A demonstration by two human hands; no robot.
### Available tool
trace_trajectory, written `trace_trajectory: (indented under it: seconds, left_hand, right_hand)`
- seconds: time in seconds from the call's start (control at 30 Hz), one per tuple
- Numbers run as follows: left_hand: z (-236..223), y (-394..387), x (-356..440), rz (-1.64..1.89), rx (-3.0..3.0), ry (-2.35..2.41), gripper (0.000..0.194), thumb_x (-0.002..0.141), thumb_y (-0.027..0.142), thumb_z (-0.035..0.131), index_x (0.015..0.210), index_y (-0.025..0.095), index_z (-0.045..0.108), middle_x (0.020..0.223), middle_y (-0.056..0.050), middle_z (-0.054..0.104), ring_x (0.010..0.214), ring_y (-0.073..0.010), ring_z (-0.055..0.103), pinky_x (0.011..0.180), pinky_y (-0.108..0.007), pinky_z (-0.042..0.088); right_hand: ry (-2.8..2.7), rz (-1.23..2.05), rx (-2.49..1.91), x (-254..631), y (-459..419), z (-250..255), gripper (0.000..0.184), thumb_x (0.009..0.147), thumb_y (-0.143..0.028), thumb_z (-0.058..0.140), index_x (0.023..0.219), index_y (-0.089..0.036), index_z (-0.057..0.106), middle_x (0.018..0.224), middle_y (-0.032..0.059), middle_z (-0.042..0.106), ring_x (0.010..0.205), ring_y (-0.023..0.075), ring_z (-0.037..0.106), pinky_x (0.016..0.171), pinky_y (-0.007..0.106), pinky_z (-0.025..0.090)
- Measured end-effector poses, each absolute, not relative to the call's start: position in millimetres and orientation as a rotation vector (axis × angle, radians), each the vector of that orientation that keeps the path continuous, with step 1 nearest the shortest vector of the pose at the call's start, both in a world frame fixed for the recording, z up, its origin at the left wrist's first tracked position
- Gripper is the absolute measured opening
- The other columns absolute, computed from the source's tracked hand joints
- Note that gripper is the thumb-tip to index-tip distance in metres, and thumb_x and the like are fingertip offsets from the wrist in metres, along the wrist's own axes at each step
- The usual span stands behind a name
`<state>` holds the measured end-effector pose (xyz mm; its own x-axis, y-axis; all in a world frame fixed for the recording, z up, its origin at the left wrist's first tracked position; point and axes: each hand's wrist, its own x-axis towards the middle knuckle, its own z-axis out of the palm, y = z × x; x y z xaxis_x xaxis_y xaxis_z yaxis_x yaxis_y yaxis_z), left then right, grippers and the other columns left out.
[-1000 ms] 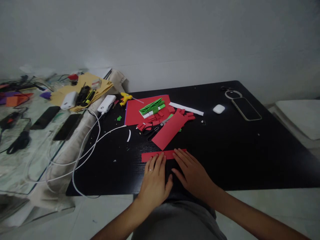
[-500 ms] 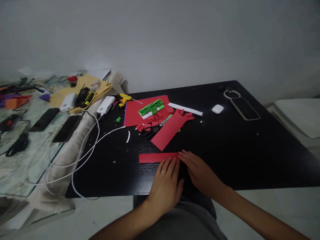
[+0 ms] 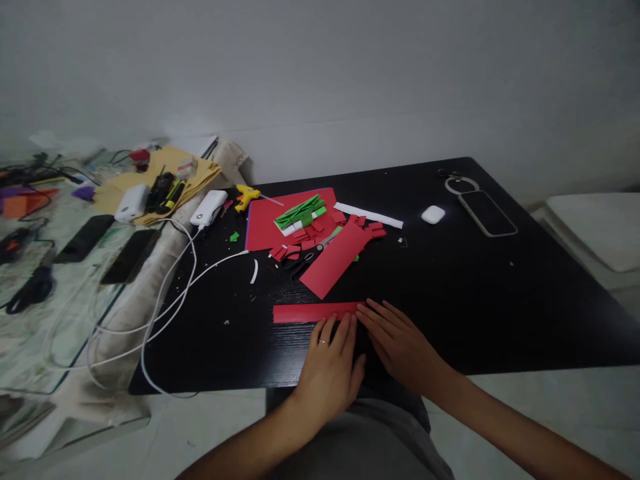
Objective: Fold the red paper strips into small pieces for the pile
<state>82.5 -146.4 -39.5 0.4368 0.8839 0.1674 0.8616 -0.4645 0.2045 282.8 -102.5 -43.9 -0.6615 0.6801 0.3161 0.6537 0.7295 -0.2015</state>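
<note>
A long red paper strip [image 3: 305, 313] lies flat near the front of the black table. The fingertips of my left hand [image 3: 331, 357], stretched out flat, rest on its lower edge. My right hand [image 3: 395, 337] lies with fingers extended over the strip's right end, which it partly hides. Just beyond is a wider red paper piece [image 3: 336, 260], lying slantwise across a pair of scissors [image 3: 313, 255]. Small folded red paper pieces [image 3: 285, 252] are scattered around the scissors. Folded green paper [image 3: 300, 212] sits behind them on a red sheet [image 3: 260, 227].
A yellow glue gun [image 3: 247, 197] and a white power bank [image 3: 209, 208] are at the back left, with white cables [image 3: 193, 267] trailing off the table. A white strip [image 3: 370, 215], an earbud case [image 3: 433, 214] and a phone [image 3: 487, 213] lie toward the right.
The red strip has slid slightly left relative to my left hand. My right fingers lie a little further along its right end. The whole view has shifted slightly.
</note>
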Motion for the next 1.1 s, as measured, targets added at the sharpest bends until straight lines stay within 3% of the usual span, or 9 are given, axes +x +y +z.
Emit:
trace_trajectory:
  seconds: [0.33,0.53,0.83,1.1]
  left_hand:
    - [-42.8,-150.7,84.6,0.406,2.621,1.687,0.056,0.102,0.037,0.047,0.15,0.009,0.05,0.15,-0.015,0.057,0.133,-0.0348,0.053,0.111,-0.052,0.044]
    - [-41.8,-146.4,82.9,0.369,2.654,1.597,0.061,0.103,0.04,0.045,0.154,0.006,0.044,0.162,-0.014,0.044,0.151,-0.0353,0.037,0.123,-0.052,0.034]
    - [-41.1,-145.0,82.2,0.337,2.535,1.569,0.059,0.102,0.04,0.045,0.152,0.009,0.046,0.162,-0.016,0.044,0.151,-0.0356,0.038,0.123,-0.056,0.035]
    - [-37.9,-143.2,81.3,0.362,2.482,1.528,0.06,0.1,0.036,0.049,0.153,0.009,0.043,0.16,-0.016,0.046,0.151,-0.0356,0.038,0.124,-0.057,0.033]
  right_hand:
    - [-2.55,0.13,-1.021,281.9,-100.7,-43.5,0.058,0.099,-0.009,0.044,0.156,-0.016,0.044,0.147,0.012,0.062,0.14,0.0271,0.055,0.113,0.052,0.05]
    - [-2.562,0.15,-1.012,282.6,-99.7,-42.7,0.054,0.099,-0.009,0.044,0.152,-0.015,0.048,0.147,0.0117,0.062,0.141,0.0275,0.054,0.113,0.052,0.05]
    - [-2.507,0.141,-1.168,284.8,-97.1,-40.9,0.043,0.1,-0.017,0.049,0.142,-0.014,0.058,0.147,0.0122,0.062,0.144,0.0291,0.05,0.113,0.052,0.049]
    - [-2.596,0.155,-0.985,271.8,-97.1,-38.7,0.058,0.098,-0.007,0.042,0.156,-0.011,0.041,0.151,0.0151,0.057,0.144,0.026,0.05,0.116,0.05,0.047]
